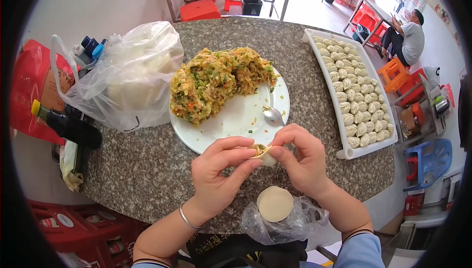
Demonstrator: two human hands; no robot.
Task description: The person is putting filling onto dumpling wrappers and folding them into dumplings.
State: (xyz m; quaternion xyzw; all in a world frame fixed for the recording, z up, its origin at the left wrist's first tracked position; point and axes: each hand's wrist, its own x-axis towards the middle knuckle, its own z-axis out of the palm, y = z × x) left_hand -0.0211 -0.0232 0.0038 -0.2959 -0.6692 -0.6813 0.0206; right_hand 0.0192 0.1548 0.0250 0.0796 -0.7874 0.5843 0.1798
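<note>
Between my two hands is a partly folded dumpling [262, 153], filling showing at its top. My left hand [226, 168] holds its left side with fingertips and thumb; my right hand [302, 157] pinches its right edge. Just beyond lies a white plate [236, 116] with a large heap of chopped vegetable filling [217, 80] and a metal spoon [273, 116] at its right. Near the table's front edge, a stack of round dough wrappers [275, 204] rests on a clear plastic bag [254, 227]. Rows of pleated dumplings [354, 91] fill a white tray [343, 140] at the right.
On the left of the granite table [140, 168] are a bulky white plastic bag [136, 76], a dark bottle with a yellow cap [70, 126] and a red package [40, 83]. Red crates [84, 227] stand below left. A person [405, 37] sits beyond the tray, near an orange stool [394, 74].
</note>
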